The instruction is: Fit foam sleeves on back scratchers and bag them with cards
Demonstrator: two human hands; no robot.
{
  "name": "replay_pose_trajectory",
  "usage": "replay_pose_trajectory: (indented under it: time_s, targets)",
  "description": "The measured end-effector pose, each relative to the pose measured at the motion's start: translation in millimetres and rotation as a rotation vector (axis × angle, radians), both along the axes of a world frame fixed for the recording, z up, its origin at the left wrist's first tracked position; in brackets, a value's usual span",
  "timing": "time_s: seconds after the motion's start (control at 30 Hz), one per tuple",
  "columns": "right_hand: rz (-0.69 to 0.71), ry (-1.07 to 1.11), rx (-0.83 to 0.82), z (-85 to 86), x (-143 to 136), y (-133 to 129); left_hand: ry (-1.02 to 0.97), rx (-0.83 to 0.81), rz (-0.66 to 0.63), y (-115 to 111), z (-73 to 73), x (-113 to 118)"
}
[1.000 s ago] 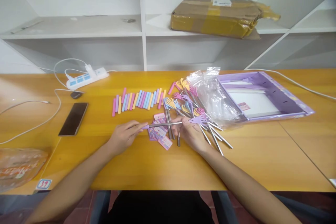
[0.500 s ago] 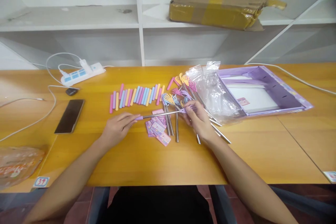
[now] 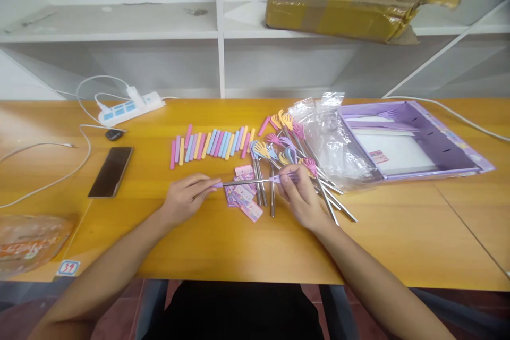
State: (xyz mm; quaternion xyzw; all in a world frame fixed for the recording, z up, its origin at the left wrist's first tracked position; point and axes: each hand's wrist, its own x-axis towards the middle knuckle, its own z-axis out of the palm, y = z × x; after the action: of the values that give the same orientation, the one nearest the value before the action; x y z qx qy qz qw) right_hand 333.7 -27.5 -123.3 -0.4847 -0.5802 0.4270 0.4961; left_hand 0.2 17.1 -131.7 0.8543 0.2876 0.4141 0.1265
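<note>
Between my two hands lies a back scratcher (image 3: 247,182), a metal rod with a purple hand-shaped head and a purple end piece. My left hand (image 3: 190,194) pinches the purple end piece. My right hand (image 3: 298,194) is closed around the purple head, hiding part of it. Just below the rod is a loose pile of pink and purple cards (image 3: 249,207). Beyond my right hand lie several back scratchers (image 3: 263,150) with yellow, pink, blue and purple heads. A row of pastel handle tubes (image 3: 215,143) in pink, purple, yellow and blue stretches behind my left hand.
Clear plastic bags (image 3: 334,143) lie beside a purple open box (image 3: 442,162) at right. On the left are a phone (image 3: 110,171), a power strip (image 3: 131,109) with cables, and an orange-printed plastic package (image 3: 34,244). A taped carton (image 3: 342,8) sits on the shelf.
The rod between my hands now lies more level and has shortened, its purple end nearer my right hand. The whole view has shifted slightly.
</note>
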Motion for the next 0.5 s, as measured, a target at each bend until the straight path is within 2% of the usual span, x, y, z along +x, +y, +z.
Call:
replay_pose_trajectory:
  time_s: [0.33,0.5]
  targets:
    - [0.074,0.024,0.029,-7.8,-19,-11,-0.019,-0.038,-0.007,-8,2.0,6]
    - [0.062,0.059,0.06,-15.6,-30,-15,-0.054,-0.064,-0.002,-15,-0.6,14]
